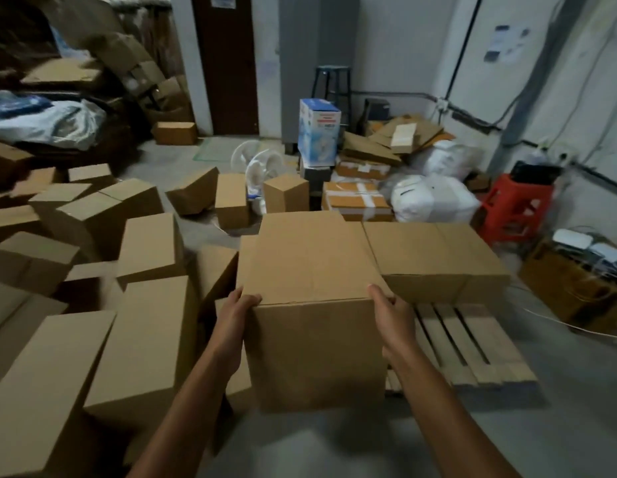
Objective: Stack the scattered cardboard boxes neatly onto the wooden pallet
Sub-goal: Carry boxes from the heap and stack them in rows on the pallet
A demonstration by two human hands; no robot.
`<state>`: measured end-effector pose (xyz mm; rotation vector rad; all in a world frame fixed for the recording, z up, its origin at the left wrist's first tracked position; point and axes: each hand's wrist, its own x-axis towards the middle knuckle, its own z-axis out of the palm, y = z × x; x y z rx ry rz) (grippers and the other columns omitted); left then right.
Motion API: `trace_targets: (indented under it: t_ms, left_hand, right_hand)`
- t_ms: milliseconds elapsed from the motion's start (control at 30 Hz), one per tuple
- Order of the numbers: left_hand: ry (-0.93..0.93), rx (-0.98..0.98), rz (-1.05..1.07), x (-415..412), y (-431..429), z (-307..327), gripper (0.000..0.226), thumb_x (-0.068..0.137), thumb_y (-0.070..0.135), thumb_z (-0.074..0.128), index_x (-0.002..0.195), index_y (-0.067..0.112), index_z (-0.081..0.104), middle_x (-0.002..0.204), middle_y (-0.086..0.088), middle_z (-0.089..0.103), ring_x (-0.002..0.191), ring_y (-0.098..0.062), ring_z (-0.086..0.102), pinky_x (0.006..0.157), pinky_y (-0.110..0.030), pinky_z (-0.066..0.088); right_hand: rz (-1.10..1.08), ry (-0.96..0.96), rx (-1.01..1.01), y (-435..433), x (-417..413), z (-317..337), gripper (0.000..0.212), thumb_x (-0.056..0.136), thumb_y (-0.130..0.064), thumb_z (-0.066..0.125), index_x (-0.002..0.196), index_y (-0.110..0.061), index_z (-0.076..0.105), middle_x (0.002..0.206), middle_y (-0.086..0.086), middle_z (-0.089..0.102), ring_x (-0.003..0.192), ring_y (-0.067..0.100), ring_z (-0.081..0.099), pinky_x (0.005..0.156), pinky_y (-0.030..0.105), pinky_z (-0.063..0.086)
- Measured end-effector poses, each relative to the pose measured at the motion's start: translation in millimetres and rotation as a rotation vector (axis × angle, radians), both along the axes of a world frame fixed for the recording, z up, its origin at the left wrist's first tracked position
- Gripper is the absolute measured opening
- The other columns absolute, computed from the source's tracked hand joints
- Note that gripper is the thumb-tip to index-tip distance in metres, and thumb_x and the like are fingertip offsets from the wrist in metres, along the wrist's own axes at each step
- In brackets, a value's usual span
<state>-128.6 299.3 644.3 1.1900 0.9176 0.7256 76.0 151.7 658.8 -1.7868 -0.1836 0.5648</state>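
Scattered boxes crowd the held box; pallet right.

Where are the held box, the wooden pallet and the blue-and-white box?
held box [307, 267], head view, top face.
wooden pallet [497, 343], head view, bare right slat.
blue-and-white box [317, 132], head view, front face.

Could not see most fingers, tucked behind the held box. Lost much of the pallet under boxes right of the fingers. Could not read blurred notices far beyond.
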Motion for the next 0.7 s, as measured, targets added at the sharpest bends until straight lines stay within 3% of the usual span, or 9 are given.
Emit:
trace_targets:
  t_ms: [100,267,400,500,567,700]
  left_hand:
    - [-0.029,-0.014,-0.046,44.0,-41.8,-0.8,0.028,0.099,0.027,0.055,0.126,0.025,0.060,0.123,0.003,0.066,0.116,-0.016,0.058,0.091,-0.033,0.045]
    - [-0.001,-0.030,-0.164,104.1,-82.0,-4.7,0.040,0.099,0.034,0.055,0.137,0.022,0.054,0.128,-0.001,0.063,0.121,-0.021,0.056,0.104,-0.042,0.044]
    - [0.039,-0.041,-0.226,148.9,-89.7,-7.9,0.044,0.100,0.035,0.054,0.139,0.018,0.051,0.131,-0.005,0.058,0.120,-0.023,0.054,0.101,-0.041,0.046]
    - [0.068,-0.071,-0.260,184.6,-83.6,-15.5,0.042,0.100,0.036,0.055,0.138,0.018,0.051,0.129,-0.003,0.057,0.119,-0.023,0.053,0.107,-0.044,0.043]
    - [0.071,-0.096,-0.288,211.6,-76.9,-24.5,0.039,0.100,0.034,0.055,0.135,0.020,0.051,0.127,-0.003,0.056,0.117,-0.022,0.053,0.103,-0.041,0.045]
    - [0.103,-0.161,-0.310,267.3,-57.3,-56.9,0.031,0.100,0.034,0.054,0.129,0.022,0.053,0.125,-0.002,0.056,0.113,-0.020,0.053,0.089,-0.035,0.047]
  right_hand:
    - [-0.036,0.003,-0.004,-45.8,36.2,0.1,0.054,0.094,-0.050,0.063,0.129,-0.009,0.060,0.120,0.008,0.064,0.109,0.028,0.059,0.087,0.037,0.047]
    - [-0.099,0.001,-0.026,-95.5,92.5,2.8,0.054,0.092,-0.054,0.062,0.123,-0.011,0.063,0.117,0.009,0.066,0.104,0.028,0.061,0.090,0.042,0.052]
    - [-0.122,0.015,-0.028,-108.0,132.2,-3.1,0.053,0.089,-0.056,0.062,0.122,-0.014,0.063,0.113,0.007,0.066,0.101,0.027,0.062,0.095,0.050,0.054]
    - [-0.145,0.049,-0.035,-107.8,164.7,-17.1,0.055,0.089,-0.055,0.061,0.127,-0.016,0.060,0.113,0.006,0.065,0.102,0.028,0.062,0.096,0.052,0.053]
    - [-0.171,0.071,-0.047,-103.2,190.3,-30.8,0.059,0.086,-0.056,0.061,0.127,-0.013,0.061,0.115,0.007,0.065,0.103,0.029,0.061,0.097,0.053,0.053]
    - [-0.185,0.170,-0.103,-84.0,243.4,-64.7,0.039,0.093,-0.045,0.060,0.109,-0.009,0.059,0.110,0.011,0.063,0.099,0.030,0.059,0.098,0.052,0.051]
